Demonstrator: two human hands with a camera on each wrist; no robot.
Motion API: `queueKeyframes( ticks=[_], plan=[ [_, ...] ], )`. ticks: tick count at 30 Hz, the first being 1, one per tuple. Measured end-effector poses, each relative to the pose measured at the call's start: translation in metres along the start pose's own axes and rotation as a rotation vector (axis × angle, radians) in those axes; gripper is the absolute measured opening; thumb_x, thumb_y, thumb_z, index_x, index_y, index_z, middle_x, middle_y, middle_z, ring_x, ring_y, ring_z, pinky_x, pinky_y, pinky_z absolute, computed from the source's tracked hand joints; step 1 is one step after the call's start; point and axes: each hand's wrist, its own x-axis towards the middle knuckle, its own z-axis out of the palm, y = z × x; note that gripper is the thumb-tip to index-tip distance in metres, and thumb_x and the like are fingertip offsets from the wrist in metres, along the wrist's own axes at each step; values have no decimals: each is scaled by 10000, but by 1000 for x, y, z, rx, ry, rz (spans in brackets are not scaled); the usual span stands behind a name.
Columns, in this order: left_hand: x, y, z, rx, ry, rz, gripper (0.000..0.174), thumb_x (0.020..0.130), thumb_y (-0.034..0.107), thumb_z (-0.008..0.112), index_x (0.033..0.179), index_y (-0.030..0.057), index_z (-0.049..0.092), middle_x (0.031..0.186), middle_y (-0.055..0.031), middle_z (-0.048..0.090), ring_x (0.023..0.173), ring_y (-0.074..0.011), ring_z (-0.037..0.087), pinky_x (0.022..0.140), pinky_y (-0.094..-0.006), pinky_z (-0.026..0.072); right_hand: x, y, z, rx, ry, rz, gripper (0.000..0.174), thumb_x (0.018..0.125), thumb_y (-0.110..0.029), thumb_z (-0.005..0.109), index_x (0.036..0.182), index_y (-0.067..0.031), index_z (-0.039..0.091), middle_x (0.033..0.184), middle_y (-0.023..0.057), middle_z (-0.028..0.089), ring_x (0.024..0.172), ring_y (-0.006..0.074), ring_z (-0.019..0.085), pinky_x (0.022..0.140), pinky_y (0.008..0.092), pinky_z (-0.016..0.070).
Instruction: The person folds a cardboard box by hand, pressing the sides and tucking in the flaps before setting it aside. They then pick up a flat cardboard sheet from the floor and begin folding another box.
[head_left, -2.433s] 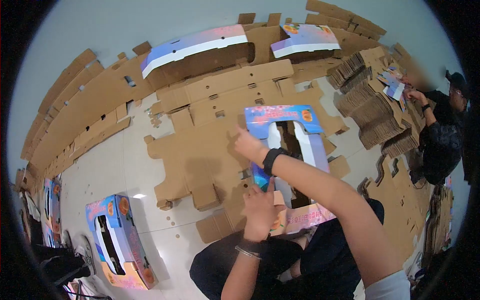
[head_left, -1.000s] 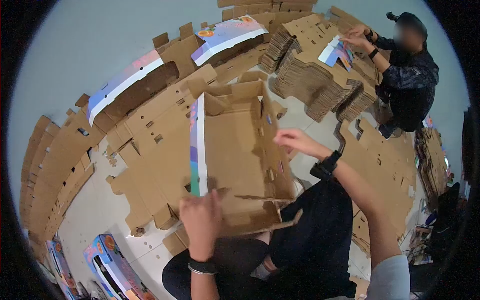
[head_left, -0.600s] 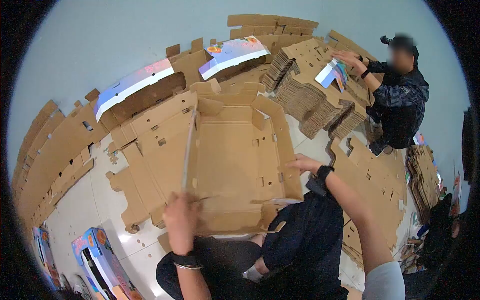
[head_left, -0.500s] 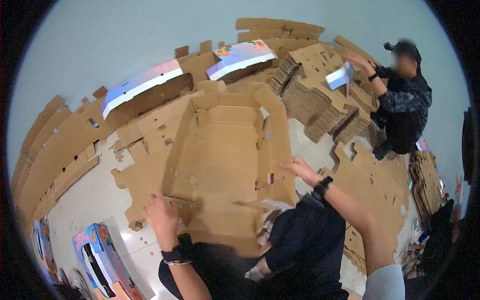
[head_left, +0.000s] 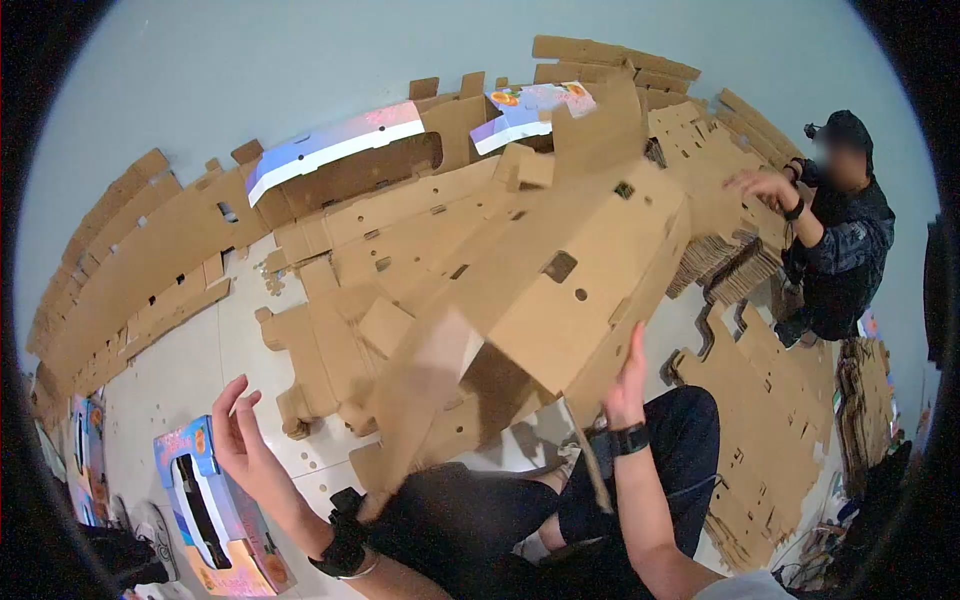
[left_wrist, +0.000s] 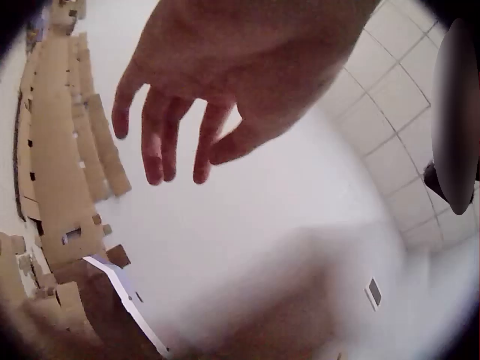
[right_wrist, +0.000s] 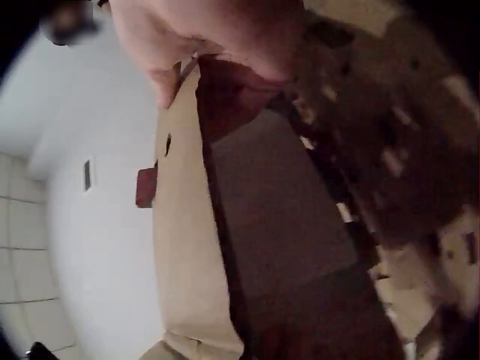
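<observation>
A large brown cardboard box (head_left: 590, 325) with punched holes and loose flaps is tilted in the air over the person's lap in the head view, its flaps blurred. My right hand (head_left: 626, 385) grips the box's near right edge. The right wrist view shows that hand (right_wrist: 217, 34) pinching the cardboard wall (right_wrist: 184, 247), thumb and fingers on either side of it. Away from the box, to the left, my left hand (head_left: 245, 445) is raised with nothing in it. Its fingers hang slightly bent in the left wrist view, against a pale wall.
A printed carton (head_left: 240, 578) with a long slot stands on the floor at left. Flattened cardboard (head_left: 325, 335) lies beyond the lap, with printed cartons (head_left: 335, 155) by the wall. Cardboard stacks (head_left: 725, 265) and another person (head_left: 845, 235) are at right.
The printed box was first turned to show its plain brown inside. Since then it has swung up and tipped to the right; the left hand has let go and moved left.
</observation>
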Motion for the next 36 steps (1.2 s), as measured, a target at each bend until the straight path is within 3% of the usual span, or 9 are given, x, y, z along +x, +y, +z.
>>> queueKeyframes(
  ticks=[5, 9, 11, 22, 24, 27, 30, 34, 36],
  plan=[
    [4, -17, -4, 7, 66, 11, 217, 922, 117, 482, 1038, -7, 616, 1029, -76, 629, 878, -156, 568, 808, -287, 435, -32, 35, -104, -705, 189, 102, 417, 900, -283, 596, 1234, -50, 508, 1155, 84, 594, 969, 178, 599, 822, 341, 502],
    [-5, -13, 7, 42, -67, 2, 208, 914, 115, 496, 1035, -3, 618, 1016, -73, 629, 850, -158, 558, 804, -293, 434, -49, 79, -112, -788, 287, 380, 329, 867, -255, 641, 1113, -48, 571, 998, 44, 625, 790, 102, 589, 691, 280, 519],
    [-11, -15, 21, 72, -101, -11, 203, 911, 112, 503, 1031, -4, 617, 1000, -75, 628, 841, -160, 555, 802, -293, 433, -49, 95, -81, -836, 125, 404, 317, 853, -275, 670, 1064, -55, 583, 940, 22, 633, 745, 94, 612, 604, 259, 516],
    [-40, -21, 90, 272, -367, 102, 319, 866, 76, 606, 1184, 96, 594, 954, -94, 602, 789, -174, 572, 700, -297, 472, -71, 136, -89, -680, 90, 625, 326, 888, -275, 631, 1097, -31, 580, 907, 47, 669, 700, 93, 627, 638, 238, 514],
    [-45, -27, 95, 469, -575, 102, 340, 861, 152, 583, 1198, 110, 579, 983, -140, 614, 875, -301, 594, 861, -393, 429, -72, 110, -66, -786, 28, 582, 323, 886, -281, 634, 1077, -25, 591, 919, 53, 667, 693, 88, 619, 643, 231, 510],
    [-50, -23, 105, 524, -725, 46, 345, 863, 204, 576, 1196, 113, 582, 1005, -156, 619, 923, -330, 592, 942, -434, 379, -69, 104, -76, -740, 69, 641, 309, 878, -281, 646, 1042, -23, 603, 849, 25, 646, 632, 70, 578, 595, 221, 499],
    [-57, -21, 112, 615, -738, 125, 332, 868, 228, 567, 1182, 123, 595, 1041, -155, 623, 946, -322, 597, 994, -490, 337, -36, 126, -135, -743, 106, 623, 294, 873, -283, 651, 1015, -29, 607, 762, -16, 587, 580, 50, 514, 561, 212, 481],
    [-72, -51, 115, 772, -730, 218, 320, 872, 294, 579, 1168, 178, 608, 969, -119, 640, 914, -282, 618, 1036, -547, 260, -40, 121, -80, -817, 39, 566, 376, 868, -293, 641, 1109, -13, 568, 873, 60, 664, 720, 143, 650, 628, 256, 519],
    [-69, -42, 114, 847, -842, 154, 333, 869, 334, 573, 1162, 181, 611, 958, -107, 648, 942, -279, 617, 1033, -556, 272, -52, 121, -74, -746, 73, 582, 327, 865, -300, 652, 1036, -29, 587, 773, 12, 593, 624, 100, 560, 599, 258, 505]
  ],
)
